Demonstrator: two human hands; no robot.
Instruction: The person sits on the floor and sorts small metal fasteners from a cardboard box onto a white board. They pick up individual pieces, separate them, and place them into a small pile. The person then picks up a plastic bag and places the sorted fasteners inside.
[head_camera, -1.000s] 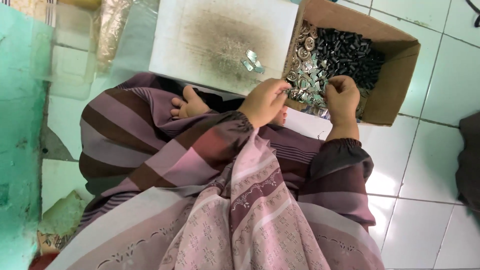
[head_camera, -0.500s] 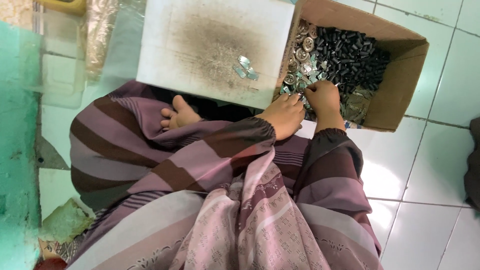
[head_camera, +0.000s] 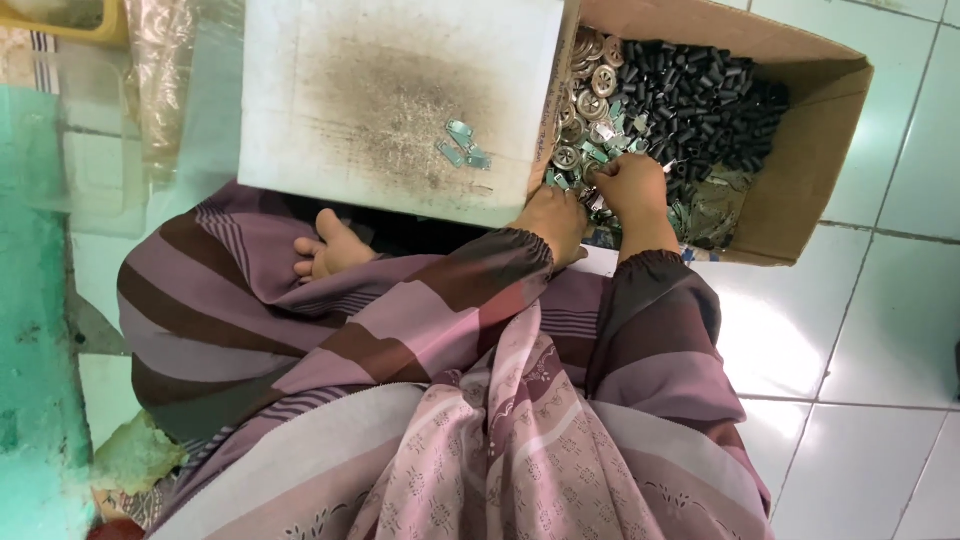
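Your hands, left (head_camera: 552, 222) and right (head_camera: 628, 190), were both curled into the metal parts (head_camera: 590, 150) in the box (head_camera: 810, 150), pinching small pieces. Only a few clips (head_camera: 463, 145) lay on the white board (head_camera: 400, 100); most parts remained unsorted, I'd judge.

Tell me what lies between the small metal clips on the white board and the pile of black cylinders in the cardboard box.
In the head view, the box's near wall and a heap of round silvery metal discs lie between the clips and the black cylinders.
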